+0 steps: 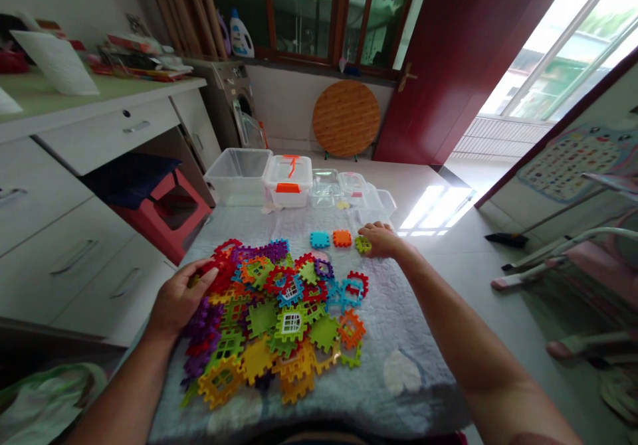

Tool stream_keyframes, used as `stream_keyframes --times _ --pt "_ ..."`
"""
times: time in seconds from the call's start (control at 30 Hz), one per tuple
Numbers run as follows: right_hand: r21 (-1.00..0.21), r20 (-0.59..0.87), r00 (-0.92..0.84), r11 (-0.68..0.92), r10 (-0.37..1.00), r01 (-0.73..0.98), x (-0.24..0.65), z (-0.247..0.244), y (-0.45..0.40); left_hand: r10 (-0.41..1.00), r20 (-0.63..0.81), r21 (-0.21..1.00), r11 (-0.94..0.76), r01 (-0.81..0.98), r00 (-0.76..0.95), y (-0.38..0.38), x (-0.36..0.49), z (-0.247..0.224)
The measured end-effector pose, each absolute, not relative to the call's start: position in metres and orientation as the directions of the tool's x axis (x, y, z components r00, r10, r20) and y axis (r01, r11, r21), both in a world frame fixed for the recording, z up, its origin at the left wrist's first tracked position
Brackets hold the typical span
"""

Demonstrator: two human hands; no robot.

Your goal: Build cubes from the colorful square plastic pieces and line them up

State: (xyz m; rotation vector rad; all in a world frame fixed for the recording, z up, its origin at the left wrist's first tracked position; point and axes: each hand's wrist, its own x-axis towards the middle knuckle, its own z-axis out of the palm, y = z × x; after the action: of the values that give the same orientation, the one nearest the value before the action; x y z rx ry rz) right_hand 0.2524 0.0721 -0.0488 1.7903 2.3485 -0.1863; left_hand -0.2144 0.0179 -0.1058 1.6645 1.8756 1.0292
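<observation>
A mixed pile of colourful plastic interlocking building tiles (262,319) covers the left and middle of the cloth-covered table. My left hand (178,295) rests against the pile's left side, thumb apart from the fingers, beside red tiles (223,269); its fingertips are partly hidden. Farther back, my right hand (383,240) has its fingers closed on a small green window-shaped tile (363,244), which lies at the cloth. That tile is at the right end of a row with an orange tile (342,238) and a light blue tile (319,240).
Along the table's far edge stand an uncovered clear bin (239,176), a lidded box with orange clasps (288,182) and several smaller clear containers (325,186). A red stool (167,216) and white drawers (74,259) are on the left. A pink-padded chair (593,259) stands at right.
</observation>
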Motion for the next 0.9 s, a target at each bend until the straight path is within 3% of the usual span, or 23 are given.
stream_keyframes --times 0.3,0.9 --pt "0.028 -0.217 -0.230 0.241 0.949 0.970 0.244 -0.052 0.089 0.970 0.189 0.727 -0.033 0.686 -0.154 0.021 -0.220 -0.114" --pt "0.015 -0.236 -0.232 0.243 0.944 0.970 0.252 -0.057 0.092 0.982 0.103 0.742 0.032 0.670 -0.161 0.020 -0.217 -0.107"
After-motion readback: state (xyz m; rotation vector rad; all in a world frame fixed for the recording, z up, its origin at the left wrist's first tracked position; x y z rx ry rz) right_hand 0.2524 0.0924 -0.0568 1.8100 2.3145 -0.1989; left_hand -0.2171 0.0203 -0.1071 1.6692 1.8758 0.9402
